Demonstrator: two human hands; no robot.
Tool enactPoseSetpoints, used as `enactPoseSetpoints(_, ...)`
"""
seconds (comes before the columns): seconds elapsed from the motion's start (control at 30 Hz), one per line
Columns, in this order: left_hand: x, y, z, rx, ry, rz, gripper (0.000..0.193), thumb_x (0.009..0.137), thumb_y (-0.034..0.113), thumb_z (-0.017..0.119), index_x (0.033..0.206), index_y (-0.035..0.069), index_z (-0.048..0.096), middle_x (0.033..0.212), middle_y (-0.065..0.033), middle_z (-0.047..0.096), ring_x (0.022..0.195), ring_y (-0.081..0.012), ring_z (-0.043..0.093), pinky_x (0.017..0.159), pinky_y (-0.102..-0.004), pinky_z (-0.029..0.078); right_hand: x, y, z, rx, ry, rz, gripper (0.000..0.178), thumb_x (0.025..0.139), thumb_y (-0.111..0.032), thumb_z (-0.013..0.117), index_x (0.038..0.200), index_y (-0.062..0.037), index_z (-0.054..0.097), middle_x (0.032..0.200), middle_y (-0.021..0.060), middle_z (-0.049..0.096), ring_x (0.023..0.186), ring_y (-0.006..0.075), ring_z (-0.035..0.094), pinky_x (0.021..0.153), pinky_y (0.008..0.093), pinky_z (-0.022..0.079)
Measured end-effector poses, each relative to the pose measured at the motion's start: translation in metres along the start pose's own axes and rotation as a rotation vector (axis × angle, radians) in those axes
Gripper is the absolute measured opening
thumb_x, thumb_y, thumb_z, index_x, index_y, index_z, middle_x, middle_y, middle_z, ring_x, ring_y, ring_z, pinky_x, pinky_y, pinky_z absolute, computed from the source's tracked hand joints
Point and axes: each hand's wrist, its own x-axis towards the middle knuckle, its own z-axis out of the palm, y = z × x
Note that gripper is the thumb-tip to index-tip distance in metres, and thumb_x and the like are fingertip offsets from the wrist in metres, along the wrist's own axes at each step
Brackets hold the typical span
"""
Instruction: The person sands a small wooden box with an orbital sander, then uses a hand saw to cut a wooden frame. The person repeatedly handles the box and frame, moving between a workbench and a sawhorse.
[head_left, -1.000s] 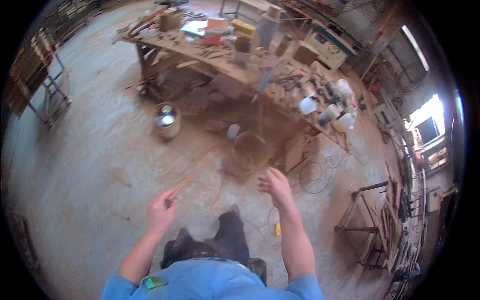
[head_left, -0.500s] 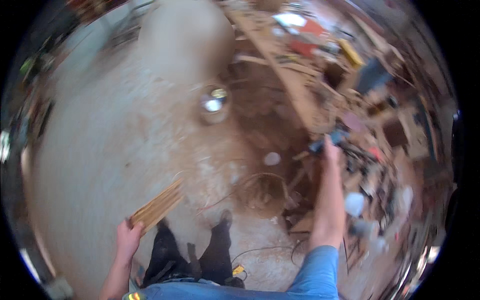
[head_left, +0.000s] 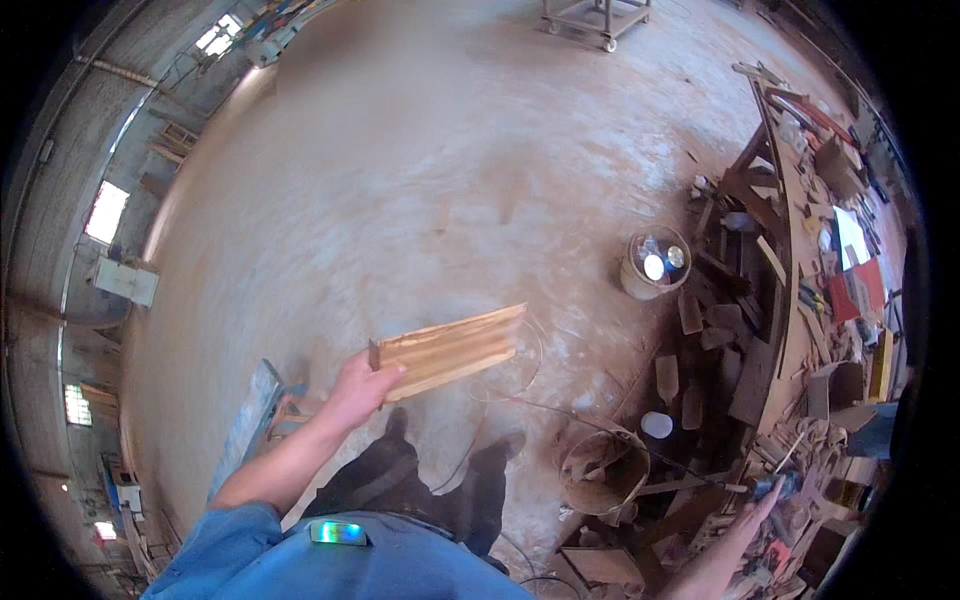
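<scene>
My left hand (head_left: 360,390) is closed round one end of a short wooden board (head_left: 455,352) with streaked brown grain, held above the floor in front of my legs. The board's far end points right and slightly upward. At the lower right, my right arm stretches over the cluttered workbench (head_left: 783,385). There my right hand (head_left: 752,515) is closed on a dark blue tool (head_left: 785,486) whose exact kind I cannot make out. A thin dark cable seems to run from near it leftward across the floor.
On the floor between me and the bench stand a wide basket-like tub (head_left: 640,470) and a bucket (head_left: 640,284) with shiny cans. Wood scraps lie under the bench. A blue-grey metal stand (head_left: 245,420) is at my left, and a wheeled trolley (head_left: 600,20) stands far ahead.
The view has swung left, so bench and bucket now appear farther right. The board in my left hand has risen and moved toward the middle. My right hand remains at the blue tool.
</scene>
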Motion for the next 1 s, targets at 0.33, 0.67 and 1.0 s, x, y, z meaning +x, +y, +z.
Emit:
enactPoseSetpoints(0.33,0.01,-0.046,-0.031,-0.342,-0.008,-0.025,0.035,0.084,0.014,0.065,0.116,-0.001,0.061,0.094,-0.0076,0.065,0.074,-0.0125,0.061,0.057,-0.0296,0.05,-0.323,0.058,0.174,-0.327,0.097,-0.525,0.065,0.094,-0.062,0.05,0.119,-0.002,0.055,0.097,0.0146,0.065,0.084,0.0278,0.065,0.081,0.0478,0.056)
enactPoseSetpoints(0.67,0.002,-0.13,-0.097,-1.444,-0.562,-0.491,0.058,0.086,0.021,0.066,0.138,0.003,0.045,0.13,-0.0173,0.059,0.116,-0.0292,0.061,0.097,-0.0513,0.051,-0.493,0.229,0.315,-0.451,-0.335,-0.526,0.068,0.093,-0.064,0.05,0.12,-0.0018,0.054,0.098,0.015,0.064,0.085,0.0291,0.065,0.082,0.0485,0.055)
enactPoseSetpoints(1.0,-0.01,-0.125,-0.207,-0.92,-0.823,-0.075,0.046,0.086,0.036,0.069,0.115,0.001,0.063,0.09,-0.007,0.064,0.071,-0.0149,0.059,0.062,-0.0309,0.048,-0.67,0.464,0.428,-0.626,-0.922,-0.23,0.07,0.092,-0.065,0.05,0.12,-0.0015,0.053,0.099,0.0155,0.063,0.086,0.0305,0.065,0.083,0.0491,0.055)
